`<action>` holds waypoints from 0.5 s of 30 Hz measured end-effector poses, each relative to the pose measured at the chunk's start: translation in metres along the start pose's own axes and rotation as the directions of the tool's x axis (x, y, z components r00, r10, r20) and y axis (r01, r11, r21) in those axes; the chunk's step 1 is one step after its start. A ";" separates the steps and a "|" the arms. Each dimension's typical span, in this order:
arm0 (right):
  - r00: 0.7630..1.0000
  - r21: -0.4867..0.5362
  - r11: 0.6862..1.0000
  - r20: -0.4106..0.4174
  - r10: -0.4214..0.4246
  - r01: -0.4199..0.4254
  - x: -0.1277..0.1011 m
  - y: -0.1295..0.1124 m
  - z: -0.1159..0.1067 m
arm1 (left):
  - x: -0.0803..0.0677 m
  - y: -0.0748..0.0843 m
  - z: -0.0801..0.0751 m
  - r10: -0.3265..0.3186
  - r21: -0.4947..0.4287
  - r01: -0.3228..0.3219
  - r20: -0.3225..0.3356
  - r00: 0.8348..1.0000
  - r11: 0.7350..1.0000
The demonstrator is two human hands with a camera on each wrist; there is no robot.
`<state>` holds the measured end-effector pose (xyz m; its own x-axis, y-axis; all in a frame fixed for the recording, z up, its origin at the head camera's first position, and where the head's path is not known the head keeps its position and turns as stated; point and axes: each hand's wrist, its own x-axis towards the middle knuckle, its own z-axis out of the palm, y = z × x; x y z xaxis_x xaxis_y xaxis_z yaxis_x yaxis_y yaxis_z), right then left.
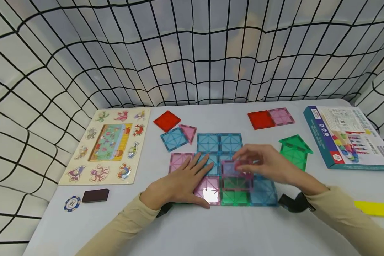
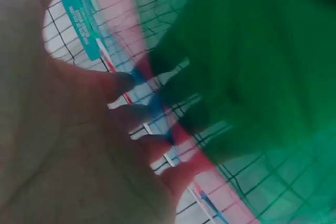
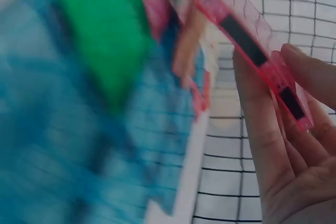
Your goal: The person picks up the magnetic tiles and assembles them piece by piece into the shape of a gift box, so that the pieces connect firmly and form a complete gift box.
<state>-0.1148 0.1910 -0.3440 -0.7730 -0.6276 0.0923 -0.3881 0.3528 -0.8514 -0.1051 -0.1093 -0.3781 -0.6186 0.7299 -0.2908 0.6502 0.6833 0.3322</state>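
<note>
A translucent pink magnetic tile point(image 3: 247, 35) is pinched between the thumb and fingers of my right hand point(image 1: 272, 163), tilted in the right wrist view. In the head view it overlaps the flat grid of square tiles. My left hand point(image 1: 182, 183) rests on the grid's left side with fingers spread. The grid has blue tiles point(image 1: 208, 142) at the back. Its front row shows a pink tile point(image 1: 208, 192), a green tile point(image 1: 235, 198) and a blue tile point(image 1: 264, 192). Another pink tile point(image 1: 179, 160) sticks out at the left, partly hidden by my left hand.
Loose tiles lie behind the grid: a red square point(image 1: 167, 121), a blue square point(image 1: 174, 139), a pink triangle point(image 1: 189, 133). A green square point(image 1: 294, 156) is at right, by a box point(image 1: 358, 142). At left are a puzzle board point(image 1: 139, 119), poker chip point(image 1: 72, 203) and dark block point(image 1: 95, 196).
</note>
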 end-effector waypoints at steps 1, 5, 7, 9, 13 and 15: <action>0.999 0.029 0.999 0.045 0.014 -0.015 -0.009 0.002 0.006 | 0.001 -0.001 0.001 -0.009 0.007 0.009 0.002 1.000 1.000; 0.988 0.103 0.992 0.147 0.055 -0.070 -0.036 0.008 0.027 | 0.006 -0.006 0.002 -0.018 0.017 0.018 -0.011 1.000 1.000; 0.988 0.068 0.995 0.142 0.061 -0.071 -0.044 0.010 0.037 | 0.009 -0.008 0.000 -0.018 0.016 0.018 -0.018 1.000 1.000; 0.992 -0.033 0.998 0.117 0.056 -0.052 -0.051 0.011 0.045 | 0.011 -0.008 -0.002 -0.022 0.010 0.022 -0.016 1.000 1.000; 0.995 -0.333 0.942 0.096 -0.003 0.035 -0.062 0.008 0.059 | 0.015 -0.007 -0.002 -0.029 0.001 0.029 -0.014 0.999 1.000; 0.991 -0.454 0.885 0.128 -0.047 0.101 -0.067 0.006 0.065 | 0.016 -0.007 0.000 -0.028 0.002 0.028 -0.017 0.999 1.000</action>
<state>-0.0329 0.1900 -0.3884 -0.6833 -0.7272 0.0656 -0.6495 0.5643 -0.5097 -0.1202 -0.1024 -0.3852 -0.6440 0.7099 -0.2851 0.6331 0.7038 0.3223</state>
